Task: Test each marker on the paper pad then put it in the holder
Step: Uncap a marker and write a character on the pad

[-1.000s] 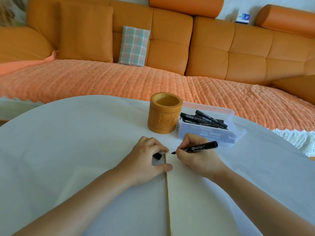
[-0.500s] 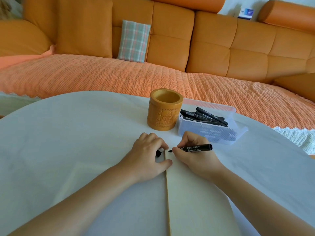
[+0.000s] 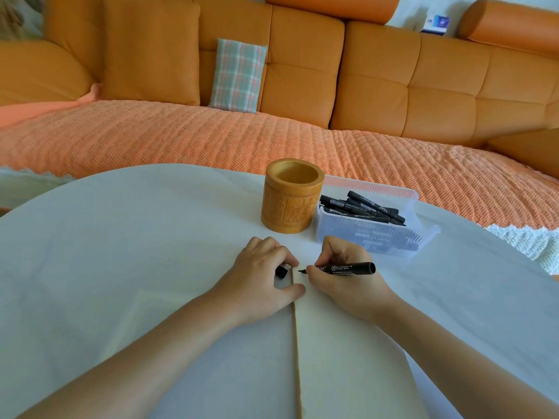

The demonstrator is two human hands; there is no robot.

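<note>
Barely started: right grip (image 3: 341, 285) pinches 1 marker (image 3: 348, 269) at the pad (image 3: 332, 343), left grip (image 3: 257, 285) holds its cap (image 3: 281, 272); holder (image 3: 292, 204) beyond sits empty.

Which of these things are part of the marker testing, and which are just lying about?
In the job: uncapped marker in the right hand, its cap in the left hand, paper pad, bamboo holder, clear tray of spare markers.
Just lying about: orange sofa, plaid cushion, orange throw, blue-and-white box behind the sofa.
</note>
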